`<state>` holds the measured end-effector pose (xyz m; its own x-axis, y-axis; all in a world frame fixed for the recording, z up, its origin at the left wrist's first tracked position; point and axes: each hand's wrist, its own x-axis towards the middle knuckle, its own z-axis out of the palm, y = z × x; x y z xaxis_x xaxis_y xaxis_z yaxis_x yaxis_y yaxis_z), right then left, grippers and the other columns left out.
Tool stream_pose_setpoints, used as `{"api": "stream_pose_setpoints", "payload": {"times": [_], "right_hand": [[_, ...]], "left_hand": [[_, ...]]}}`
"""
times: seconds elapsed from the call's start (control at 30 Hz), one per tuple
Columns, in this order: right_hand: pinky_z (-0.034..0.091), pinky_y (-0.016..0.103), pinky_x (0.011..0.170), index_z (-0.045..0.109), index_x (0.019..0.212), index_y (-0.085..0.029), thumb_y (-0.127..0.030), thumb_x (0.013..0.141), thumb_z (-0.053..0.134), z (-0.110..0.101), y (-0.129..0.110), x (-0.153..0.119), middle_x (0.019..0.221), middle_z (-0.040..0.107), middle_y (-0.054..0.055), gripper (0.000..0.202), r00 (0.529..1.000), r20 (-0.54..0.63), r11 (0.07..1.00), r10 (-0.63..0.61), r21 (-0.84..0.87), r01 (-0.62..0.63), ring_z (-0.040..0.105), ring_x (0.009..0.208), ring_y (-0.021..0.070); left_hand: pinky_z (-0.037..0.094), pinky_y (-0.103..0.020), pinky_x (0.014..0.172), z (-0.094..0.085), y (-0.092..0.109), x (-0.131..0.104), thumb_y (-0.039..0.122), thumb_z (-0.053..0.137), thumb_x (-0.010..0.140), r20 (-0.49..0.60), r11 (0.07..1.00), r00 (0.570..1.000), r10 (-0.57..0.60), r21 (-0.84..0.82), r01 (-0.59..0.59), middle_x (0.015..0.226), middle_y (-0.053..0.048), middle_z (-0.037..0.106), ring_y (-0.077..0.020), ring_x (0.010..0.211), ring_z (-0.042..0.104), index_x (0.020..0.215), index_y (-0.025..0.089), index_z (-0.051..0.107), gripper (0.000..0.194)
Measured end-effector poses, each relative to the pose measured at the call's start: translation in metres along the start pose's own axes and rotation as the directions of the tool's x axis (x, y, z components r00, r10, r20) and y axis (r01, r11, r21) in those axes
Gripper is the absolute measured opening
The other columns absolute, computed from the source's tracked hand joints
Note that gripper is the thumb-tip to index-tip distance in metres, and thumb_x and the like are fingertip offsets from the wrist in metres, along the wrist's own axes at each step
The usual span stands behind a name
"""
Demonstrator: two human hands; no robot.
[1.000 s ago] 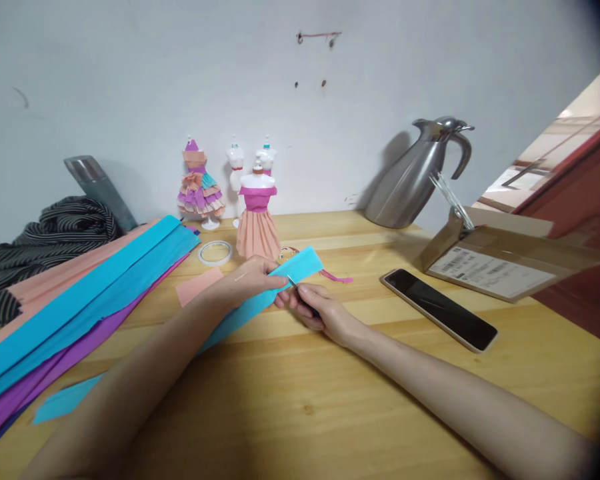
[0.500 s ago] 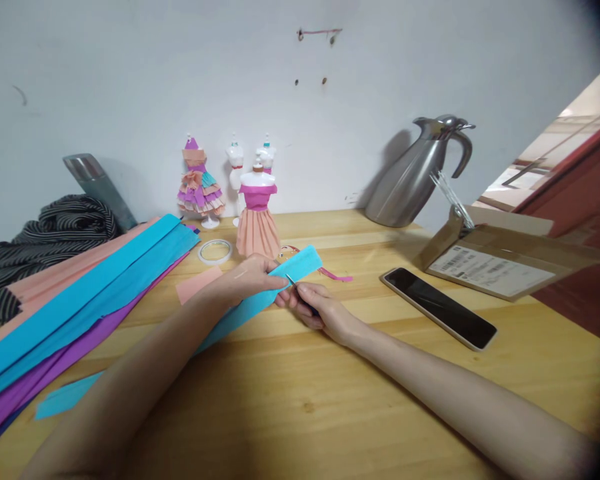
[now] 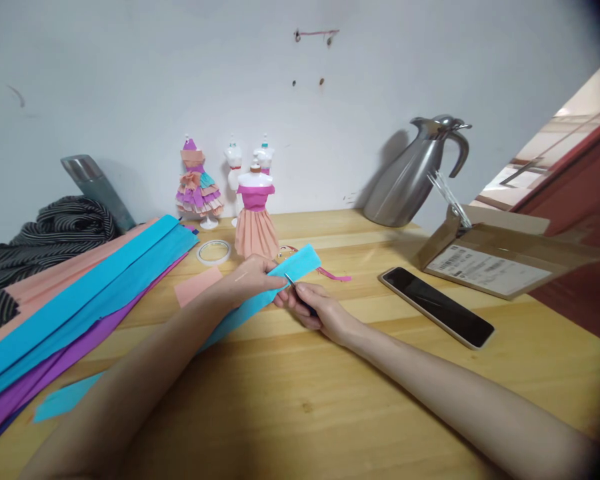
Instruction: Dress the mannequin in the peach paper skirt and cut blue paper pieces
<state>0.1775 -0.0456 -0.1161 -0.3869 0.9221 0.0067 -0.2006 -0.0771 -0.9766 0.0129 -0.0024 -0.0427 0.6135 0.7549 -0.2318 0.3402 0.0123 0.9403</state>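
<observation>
My left hand (image 3: 253,277) pinched the blue strip (image 3: 260,293); my right hand (image 3: 314,308) gripped small scissors (image 3: 294,285), blade at its edge.

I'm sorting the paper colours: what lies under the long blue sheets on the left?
Under the blue sheets, purple paper shows along the near edge and peach paper along the far edge. How far either reaches underneath is covered, as is anything else beneath.

Matt blue crepe paper strip (image 3: 260,297), grainy wooden table (image 3: 330,400), shiny metal jug (image 3: 410,177).
</observation>
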Motion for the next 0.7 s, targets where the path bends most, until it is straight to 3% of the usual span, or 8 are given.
{"api": "stream_pose_setpoints", "payload": {"times": [0.3, 0.7], "right_hand": [[0.010, 0.022, 0.035, 0.050, 0.072, -0.016, -0.053, 0.084, 0.051, -0.0028, 0.0068, 0.0018, 0.048, 0.029, -0.009, 0.039, 0.999, 0.025, 0.998, -0.025, 0.055, 0.024, 0.018, 0.037, 0.0047], [0.008, 0.023, 0.037, 0.053, 0.078, -0.014, -0.056, 0.084, 0.048, 0.0008, 0.0013, -0.0006, 0.048, 0.025, -0.010, 0.043, 0.999, 0.026, 1.000, -0.023, -0.001, 0.023, 0.015, 0.038, 0.0052]], "left_hand": [[0.052, -0.022, 0.063, -0.0008, 0.0003, -0.0014, 0.022, 0.061, 0.067, 0.001, 0.999, 1.000, 0.015, 0.038, -0.015, 0.064, -0.002, 0.069, -0.0126, 0.062, 0.065, 0.064, 0.012, 0.068, 0.013], [0.052, -0.023, 0.063, 0.0023, -0.0005, 0.0015, 0.020, 0.065, 0.064, -0.017, 0.991, 0.997, -0.080, -0.106, 0.078, 0.060, -0.003, 0.068, -0.0117, 0.058, 0.063, 0.064, 0.010, 0.068, 0.010]]}}
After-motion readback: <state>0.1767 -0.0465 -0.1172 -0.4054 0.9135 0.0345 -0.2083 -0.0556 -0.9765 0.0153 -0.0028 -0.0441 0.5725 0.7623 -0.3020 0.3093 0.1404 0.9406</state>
